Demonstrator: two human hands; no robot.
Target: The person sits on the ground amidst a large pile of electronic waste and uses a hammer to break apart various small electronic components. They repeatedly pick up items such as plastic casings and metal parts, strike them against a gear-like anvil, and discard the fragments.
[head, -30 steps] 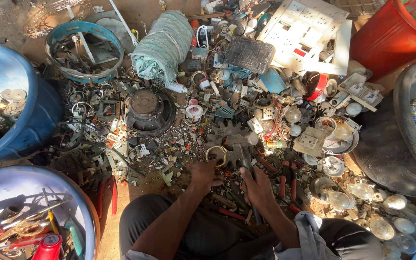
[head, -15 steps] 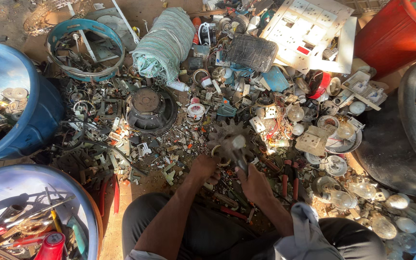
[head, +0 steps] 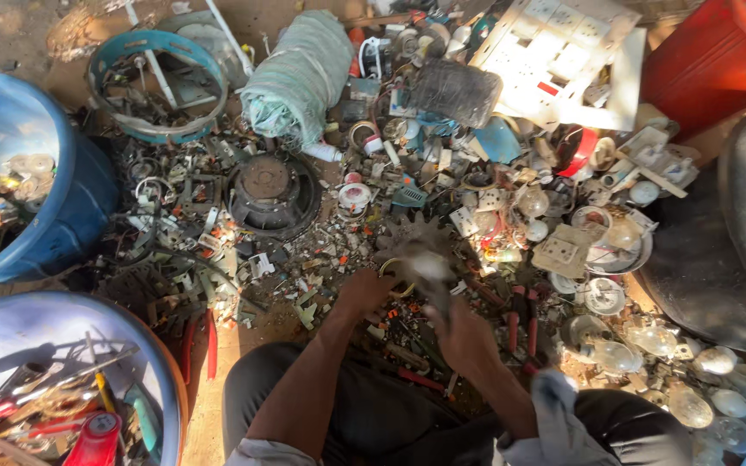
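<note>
Scrap covered the floor [head: 218, 406] where both hands met over a small toothed metal part [head: 420, 250], blurred in motion. Left hand [head: 364, 292] had its fingers curled around a pale ring [head: 393, 278] at the part's near edge; right hand [head: 464, 338] seemed to grip below, though how tightly I could not tell. Stiff, light, sharp-edged, it looked best held by the rim. A dark speaker cone [head: 271, 192] lay nearby.

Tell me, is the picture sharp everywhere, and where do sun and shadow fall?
Head view: the part between the left hand and right hand is motion-blurred; the scrap around is sharp. Sun lights the white panel; shade covers the black tub.
</note>
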